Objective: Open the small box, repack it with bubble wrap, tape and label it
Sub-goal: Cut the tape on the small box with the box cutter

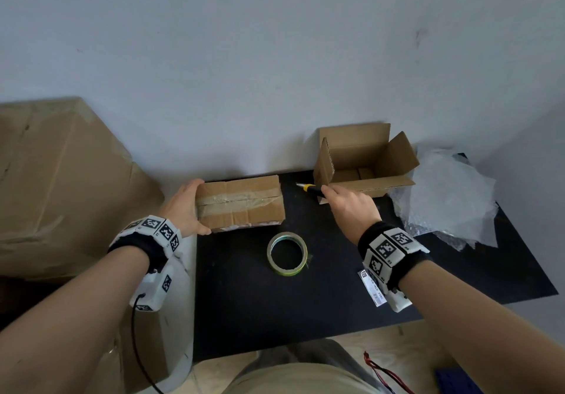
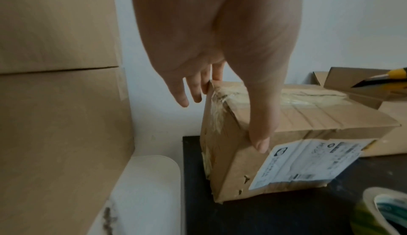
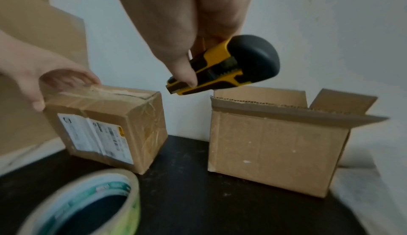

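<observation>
The small box (image 1: 241, 202) lies taped shut on the black table (image 1: 305, 308), with a white shipping label (image 3: 94, 137) on its near side. My left hand (image 1: 192, 207) grips its left end, thumb (image 2: 259, 139) on the near corner and fingers over the far top edge. To the right of the box, my right hand (image 1: 328, 193) holds a yellow and black utility knife (image 3: 222, 68) in the air, its blade end pointing left toward the box. Crumpled bubble wrap (image 1: 449, 198) lies at the right. A tape roll (image 1: 287, 254) lies flat in front of the box. A loose label (image 1: 374, 289) is partly hidden under my right wrist.
An open cardboard box (image 1: 367, 161), flaps up, stands at the back right against the wall, just behind the knife. A large cardboard carton (image 1: 61, 179) rises left of the table, beside a white object (image 2: 152, 186). My knees are at the table's front edge.
</observation>
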Demonstrator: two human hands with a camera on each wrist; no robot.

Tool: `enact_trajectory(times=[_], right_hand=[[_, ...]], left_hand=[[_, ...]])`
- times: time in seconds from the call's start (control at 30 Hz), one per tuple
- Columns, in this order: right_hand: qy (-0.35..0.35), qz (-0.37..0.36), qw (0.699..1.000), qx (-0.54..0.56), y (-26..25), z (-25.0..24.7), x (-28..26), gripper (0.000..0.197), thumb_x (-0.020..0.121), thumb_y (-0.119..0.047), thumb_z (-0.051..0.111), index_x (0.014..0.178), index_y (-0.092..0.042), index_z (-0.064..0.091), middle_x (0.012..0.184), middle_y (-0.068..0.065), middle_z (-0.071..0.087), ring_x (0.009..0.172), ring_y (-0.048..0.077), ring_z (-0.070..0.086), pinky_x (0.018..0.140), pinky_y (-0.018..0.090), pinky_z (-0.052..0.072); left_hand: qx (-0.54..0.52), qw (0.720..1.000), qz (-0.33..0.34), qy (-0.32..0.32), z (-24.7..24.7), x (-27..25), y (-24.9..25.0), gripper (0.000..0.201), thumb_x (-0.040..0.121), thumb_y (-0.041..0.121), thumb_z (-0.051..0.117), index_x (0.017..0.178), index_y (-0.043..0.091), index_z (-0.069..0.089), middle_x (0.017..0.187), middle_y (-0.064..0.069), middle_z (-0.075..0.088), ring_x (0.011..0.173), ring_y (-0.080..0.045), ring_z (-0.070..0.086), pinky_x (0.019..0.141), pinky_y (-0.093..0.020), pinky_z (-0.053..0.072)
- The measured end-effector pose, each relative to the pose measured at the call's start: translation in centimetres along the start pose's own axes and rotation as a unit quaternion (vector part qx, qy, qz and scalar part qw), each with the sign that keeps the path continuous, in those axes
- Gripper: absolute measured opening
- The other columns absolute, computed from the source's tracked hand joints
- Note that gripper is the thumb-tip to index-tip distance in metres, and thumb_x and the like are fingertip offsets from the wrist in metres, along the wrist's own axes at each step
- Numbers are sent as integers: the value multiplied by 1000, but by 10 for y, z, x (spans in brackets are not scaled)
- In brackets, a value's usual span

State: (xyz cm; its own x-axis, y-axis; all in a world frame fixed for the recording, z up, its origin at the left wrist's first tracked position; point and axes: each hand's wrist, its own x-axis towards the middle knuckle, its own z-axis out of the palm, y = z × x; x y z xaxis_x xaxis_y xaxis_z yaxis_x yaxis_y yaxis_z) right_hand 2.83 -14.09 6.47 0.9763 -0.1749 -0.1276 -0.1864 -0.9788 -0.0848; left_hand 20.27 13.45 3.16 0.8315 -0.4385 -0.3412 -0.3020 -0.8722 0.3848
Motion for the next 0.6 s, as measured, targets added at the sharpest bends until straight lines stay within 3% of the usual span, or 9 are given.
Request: enact_trajectory(times=[0.17,0.33,0.43,0.5,0.6], right_hand=[[-8,54,983,177,-8,-3,6,39,93,-13,51,132,-14,48,117,9,62,106,26,58,90,38,48],[-42,106,946,304,-14,0,12,54,90,-13,59,139,-21,38,128,7,57,116,21,55,93,32,47],[-51,120,925,357,-14,2,17,53,90,-13,59,138,-26,40,129,8,55,118,20,53,90,29,45],[-59,137,906,397,-14,2,20,50,91,-13,58,136,-26,43,129,9,55,119,20,52,88,28,45],[-78,160,868,464,-13,1,23,48,91,-10,58,136,-24,46,130,10,53,118,21,52,82,27,46]], left_hand=[[6,999,-29,-29,-1,9,9,114,55,16,89,145,7,19,143,-14,32,129,-29,38,105,-37,35],[9,997,-34,-63,-2,19,13,123,54,35,90,147,6,15,150,-11,26,137,-25,30,112,-36,29],[14,998,-16,-52,-2,27,21,117,53,57,83,145,13,26,146,-7,35,133,-25,35,110,-41,32],[52,998,10,-47,-1,31,28,115,52,68,77,144,19,30,147,-4,36,135,-25,31,111,-50,27],[86,993,56,-50,2,35,40,110,57,61,78,145,18,28,149,-3,33,137,-24,30,113,-47,26]])
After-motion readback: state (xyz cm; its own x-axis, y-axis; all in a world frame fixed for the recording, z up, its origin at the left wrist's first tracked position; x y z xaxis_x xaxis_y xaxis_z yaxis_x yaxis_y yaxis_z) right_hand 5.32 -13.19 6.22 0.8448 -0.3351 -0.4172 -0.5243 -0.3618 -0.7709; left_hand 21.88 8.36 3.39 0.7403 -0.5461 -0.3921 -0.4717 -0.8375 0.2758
